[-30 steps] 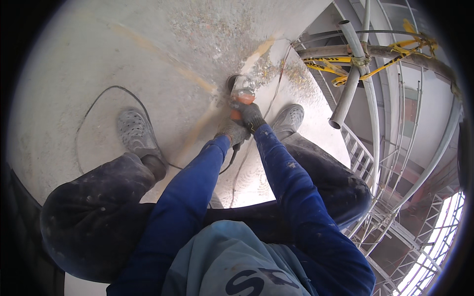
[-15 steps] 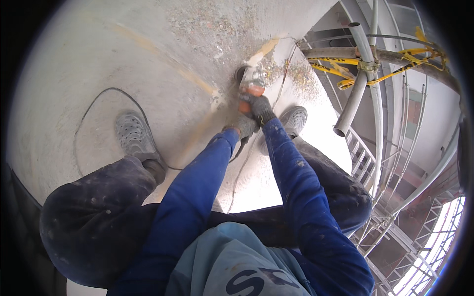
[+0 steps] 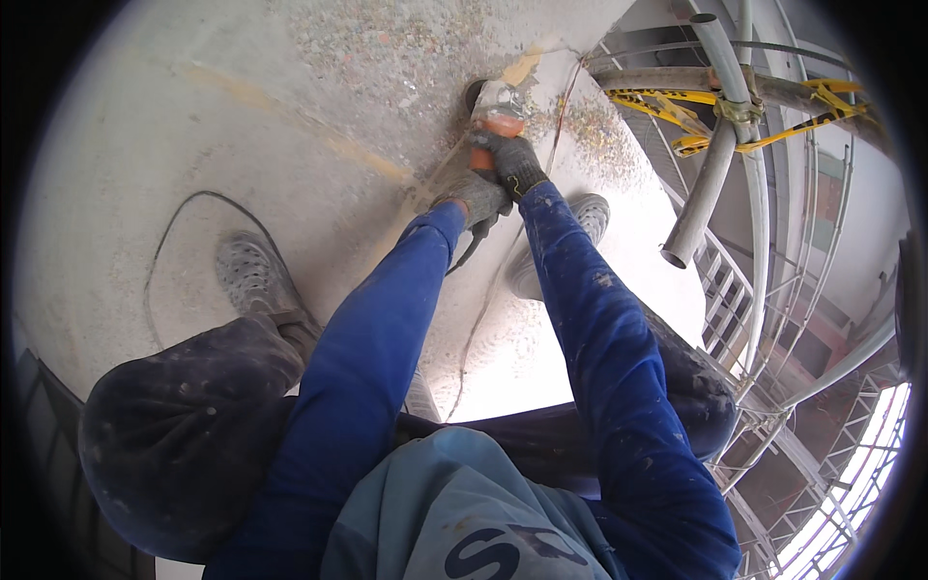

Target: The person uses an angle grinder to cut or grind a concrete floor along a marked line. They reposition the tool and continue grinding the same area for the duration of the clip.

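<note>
An angle grinder (image 3: pixel 502 126) with an orange body and a pale, dusty head rests its dark disc (image 3: pixel 474 94) against the rough concrete surface (image 3: pixel 387 68). My left hand (image 3: pixel 474 196), in a grey glove, is wrapped round the rear of the grinder, where a dark cord comes out below. My right hand (image 3: pixel 512 162), gloved too, grips the orange body just ahead of the left. Both hands are closed and nearly touching. Speckled aggregate shows around the disc, with a tan patch (image 3: pixel 522 68) right beside it.
A black cable (image 3: pixel 208 193) loops around a dusty shoe (image 3: pixel 253 271) at the left. Another shoe stands close to my right forearm. At the right, scaffold pipes (image 3: pixel 703 188) wrapped with yellow tape (image 3: pixel 677 106) rise past the slab's edge, with railings and trusses beyond.
Both hands and the grinder have moved a little farther away from me over the concrete, and my arms are stretched out more. The grip is the same.
</note>
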`<act>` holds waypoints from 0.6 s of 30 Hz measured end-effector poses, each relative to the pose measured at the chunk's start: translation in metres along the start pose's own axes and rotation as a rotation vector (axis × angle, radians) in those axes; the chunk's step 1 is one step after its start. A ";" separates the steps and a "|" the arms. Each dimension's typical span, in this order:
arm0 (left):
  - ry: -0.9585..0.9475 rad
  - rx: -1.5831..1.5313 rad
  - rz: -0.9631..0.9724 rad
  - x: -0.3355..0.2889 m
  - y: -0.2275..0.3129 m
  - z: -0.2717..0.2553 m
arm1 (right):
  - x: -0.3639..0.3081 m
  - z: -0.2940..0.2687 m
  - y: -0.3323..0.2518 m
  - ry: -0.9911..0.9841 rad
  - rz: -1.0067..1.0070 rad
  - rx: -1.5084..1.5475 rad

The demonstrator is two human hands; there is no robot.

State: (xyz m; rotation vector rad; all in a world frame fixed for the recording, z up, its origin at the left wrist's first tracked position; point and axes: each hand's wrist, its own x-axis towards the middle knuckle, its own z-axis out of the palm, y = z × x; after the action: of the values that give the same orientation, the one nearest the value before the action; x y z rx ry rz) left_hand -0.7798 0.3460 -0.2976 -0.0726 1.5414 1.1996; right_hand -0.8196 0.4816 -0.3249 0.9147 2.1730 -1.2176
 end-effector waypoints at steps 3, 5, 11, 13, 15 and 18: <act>-0.032 0.022 -0.002 -0.008 -0.008 0.004 | -0.009 0.004 0.008 -0.033 0.025 0.012; -0.025 -0.043 -0.001 -0.019 -0.019 0.017 | -0.024 0.006 0.022 -0.047 -0.019 0.024; 0.053 -0.047 0.040 -0.065 -0.059 0.063 | -0.084 0.014 0.060 -0.050 -0.068 -0.134; 0.026 0.045 0.024 -0.075 -0.060 0.067 | -0.103 0.012 0.060 -0.003 0.063 -0.181; 0.064 0.084 0.045 -0.086 -0.057 0.067 | -0.122 0.007 0.053 0.030 0.072 0.100; 0.148 -0.032 0.161 -0.103 -0.044 0.070 | -0.153 -0.017 0.033 0.034 -0.036 0.435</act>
State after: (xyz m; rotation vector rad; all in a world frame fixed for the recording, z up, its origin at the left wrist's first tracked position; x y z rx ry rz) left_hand -0.6659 0.3198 -0.2367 -0.0605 1.6827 1.3721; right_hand -0.6960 0.4607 -0.2304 1.0729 1.9905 -1.7445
